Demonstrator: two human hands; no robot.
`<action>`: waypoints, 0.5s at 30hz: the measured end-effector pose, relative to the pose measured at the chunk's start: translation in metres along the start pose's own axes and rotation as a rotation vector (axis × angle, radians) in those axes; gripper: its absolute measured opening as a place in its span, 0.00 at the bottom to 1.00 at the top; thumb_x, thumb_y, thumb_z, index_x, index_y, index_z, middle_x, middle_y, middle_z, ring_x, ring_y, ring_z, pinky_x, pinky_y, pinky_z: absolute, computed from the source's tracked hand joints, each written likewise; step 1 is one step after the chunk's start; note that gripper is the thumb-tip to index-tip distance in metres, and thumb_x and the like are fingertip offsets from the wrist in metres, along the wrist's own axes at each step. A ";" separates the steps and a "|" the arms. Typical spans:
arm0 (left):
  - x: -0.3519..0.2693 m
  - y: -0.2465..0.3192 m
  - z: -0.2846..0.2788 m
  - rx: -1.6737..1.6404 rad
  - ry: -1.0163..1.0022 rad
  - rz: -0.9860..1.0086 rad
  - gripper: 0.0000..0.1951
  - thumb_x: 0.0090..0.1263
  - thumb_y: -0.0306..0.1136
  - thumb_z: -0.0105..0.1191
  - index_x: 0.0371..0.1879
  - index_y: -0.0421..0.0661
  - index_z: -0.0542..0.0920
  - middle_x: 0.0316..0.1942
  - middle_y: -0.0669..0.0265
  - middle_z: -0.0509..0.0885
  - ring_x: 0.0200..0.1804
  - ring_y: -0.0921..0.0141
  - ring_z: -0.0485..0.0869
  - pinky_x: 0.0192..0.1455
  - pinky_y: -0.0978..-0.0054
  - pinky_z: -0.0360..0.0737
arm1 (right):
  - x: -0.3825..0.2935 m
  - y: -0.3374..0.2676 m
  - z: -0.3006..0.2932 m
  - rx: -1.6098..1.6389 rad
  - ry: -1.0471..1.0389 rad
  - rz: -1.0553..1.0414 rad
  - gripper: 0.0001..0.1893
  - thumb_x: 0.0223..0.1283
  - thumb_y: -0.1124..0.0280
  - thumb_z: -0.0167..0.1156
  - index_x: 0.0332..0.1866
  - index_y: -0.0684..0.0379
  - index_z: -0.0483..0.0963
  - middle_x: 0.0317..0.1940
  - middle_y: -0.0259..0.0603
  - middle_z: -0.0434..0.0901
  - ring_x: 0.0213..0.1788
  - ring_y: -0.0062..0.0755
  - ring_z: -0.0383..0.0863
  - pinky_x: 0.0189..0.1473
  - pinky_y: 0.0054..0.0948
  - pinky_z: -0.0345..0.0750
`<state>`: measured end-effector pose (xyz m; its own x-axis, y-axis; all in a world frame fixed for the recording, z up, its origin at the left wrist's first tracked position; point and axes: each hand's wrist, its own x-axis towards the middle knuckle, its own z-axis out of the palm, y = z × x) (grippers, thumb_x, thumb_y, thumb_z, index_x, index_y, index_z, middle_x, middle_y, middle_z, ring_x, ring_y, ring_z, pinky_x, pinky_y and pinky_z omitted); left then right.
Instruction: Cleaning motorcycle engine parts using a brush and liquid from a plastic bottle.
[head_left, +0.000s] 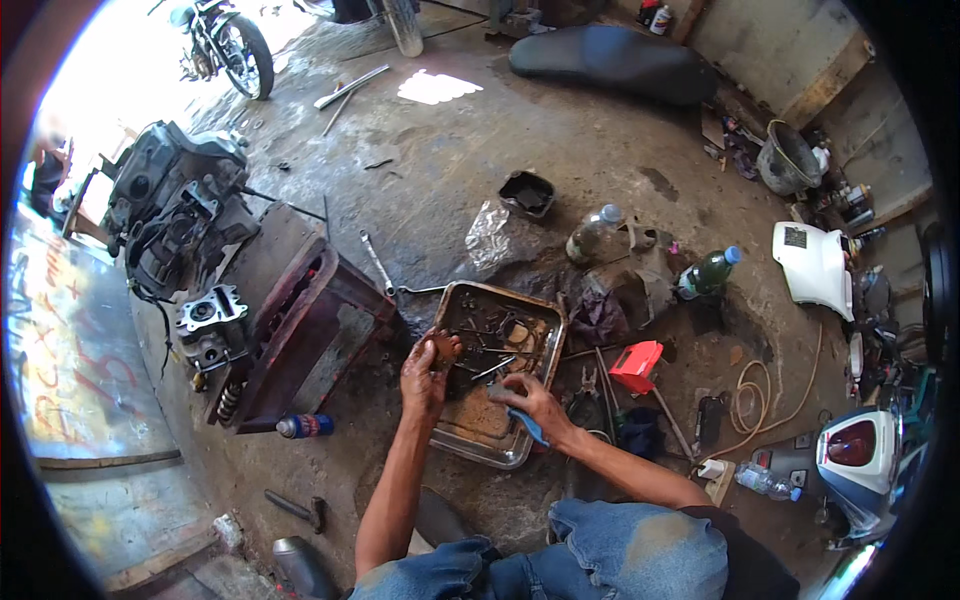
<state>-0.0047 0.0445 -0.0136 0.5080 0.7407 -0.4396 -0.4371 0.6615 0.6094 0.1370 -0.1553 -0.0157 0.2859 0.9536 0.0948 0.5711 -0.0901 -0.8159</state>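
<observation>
A metal tray with small engine parts, bolts and brownish liquid or grime lies before me on the floor. Over its left edge, my left hand holds a small dirty metal part, whose exact kind I cannot tell. My right hand is above the tray's right side, fingers closed on a small greyish piece, too small to name. A blue cloth or brush handle shows under that hand. Among the parts in the tray lies a shiny metal rod.
Left stand a reddish metal box, a cylinder head, engine parts and a spray can. A combination wrench lies beyond. Right are plastic bottles, a red piece and pliers. A hammer lies lower left.
</observation>
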 end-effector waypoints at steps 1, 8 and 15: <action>0.000 -0.001 -0.001 0.049 0.008 -0.009 0.17 0.81 0.30 0.52 0.63 0.35 0.74 0.55 0.49 0.82 0.58 0.53 0.85 0.65 0.56 0.85 | -0.007 0.004 -0.006 -0.028 -0.089 -0.044 0.25 0.54 0.82 0.66 0.58 0.46 0.83 0.55 0.46 0.77 0.61 0.48 0.80 0.64 0.40 0.79; -0.018 -0.012 0.001 0.174 0.055 -0.130 0.16 0.79 0.43 0.57 0.52 0.41 0.78 0.42 0.61 0.84 0.41 0.60 0.88 0.46 0.60 0.91 | -0.011 0.025 -0.080 0.116 0.103 0.021 0.24 0.49 0.91 0.57 0.48 0.55 0.86 0.49 0.43 0.86 0.55 0.48 0.84 0.60 0.38 0.82; -0.017 -0.025 0.004 0.408 0.177 -0.262 0.22 0.78 0.60 0.53 0.42 0.51 0.82 0.28 0.74 0.82 0.24 0.76 0.79 0.18 0.74 0.69 | 0.100 0.070 -0.166 1.288 0.602 0.598 0.31 0.79 0.45 0.50 0.68 0.59 0.51 0.54 0.69 0.80 0.52 0.58 0.88 0.53 0.46 0.88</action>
<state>0.0009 0.0151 -0.0190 0.4132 0.5878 -0.6955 0.0311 0.7542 0.6559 0.3334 -0.1141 0.0310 0.6622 0.5877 -0.4649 -0.6752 0.1990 -0.7103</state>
